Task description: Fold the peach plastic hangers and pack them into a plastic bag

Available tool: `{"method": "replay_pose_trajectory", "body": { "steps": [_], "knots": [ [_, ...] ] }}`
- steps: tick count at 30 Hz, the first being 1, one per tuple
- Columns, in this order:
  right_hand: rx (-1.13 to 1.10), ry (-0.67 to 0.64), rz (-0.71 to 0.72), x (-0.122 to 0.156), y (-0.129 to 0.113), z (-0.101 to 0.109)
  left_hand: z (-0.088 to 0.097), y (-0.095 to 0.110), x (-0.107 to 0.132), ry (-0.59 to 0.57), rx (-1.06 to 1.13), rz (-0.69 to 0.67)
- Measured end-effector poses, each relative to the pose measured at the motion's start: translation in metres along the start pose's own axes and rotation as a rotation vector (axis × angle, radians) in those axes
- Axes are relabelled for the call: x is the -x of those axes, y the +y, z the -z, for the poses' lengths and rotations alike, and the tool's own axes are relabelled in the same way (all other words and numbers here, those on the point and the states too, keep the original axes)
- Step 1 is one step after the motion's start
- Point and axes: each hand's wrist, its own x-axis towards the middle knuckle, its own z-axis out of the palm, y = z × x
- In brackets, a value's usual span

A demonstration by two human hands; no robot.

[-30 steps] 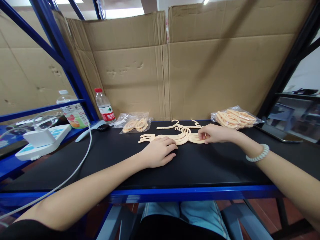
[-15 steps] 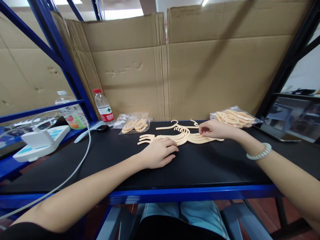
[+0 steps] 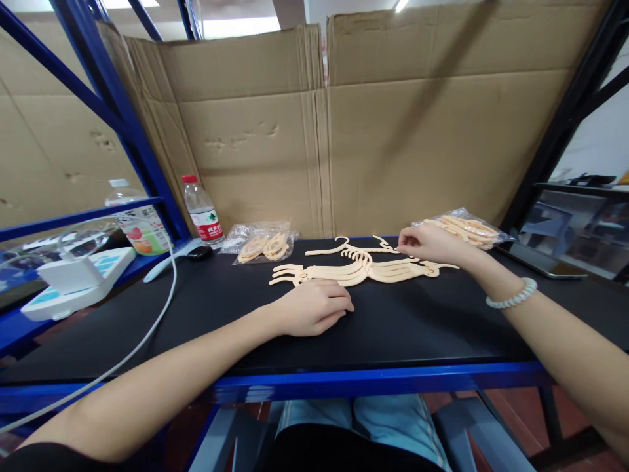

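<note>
A fanned stack of small cream plastic hangers point(image 3: 361, 271) lies on the black shelf top point(image 3: 393, 321). One more hanger point(image 3: 351, 249) lies just behind the stack. My left hand point(image 3: 312, 307) rests on the shelf with fingers loosely curled, its knuckles right below the stack's left half; nothing shows in it. My right hand point(image 3: 430, 244) is farther back, fingers pinched at the right end of the single hanger, a white bead bracelet point(image 3: 511, 295) on the wrist.
A clear bag of hangers point(image 3: 466, 229) lies at the back right, a smaller bag point(image 3: 263, 246) at the back left. A water bottle point(image 3: 202, 211) stands by the blue post. White device point(image 3: 73, 282) and cable point(image 3: 147, 328) at left. A cardboard wall point(image 3: 344, 131) stands behind. Tablet point(image 3: 545, 259) at right.
My right hand moved back and to the right, off the stack to the single hanger behind it, uncovering the stack's right ends. My left hand slid slightly toward me.
</note>
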Motion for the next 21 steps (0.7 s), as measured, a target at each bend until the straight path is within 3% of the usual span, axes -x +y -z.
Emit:
{"method": "replay_pose_trajectory", "body": {
  "steps": [11,21],
  "knots": [
    [-0.044,0.271,-0.172,0.000,0.011,0.002,0.001,0.000,0.000,-0.009,-0.003,0.001],
    [0.070,0.180,-0.201,-0.001,0.023,0.006,0.001,0.000,0.000,-0.015,-0.008,-0.006]
  ]
}}
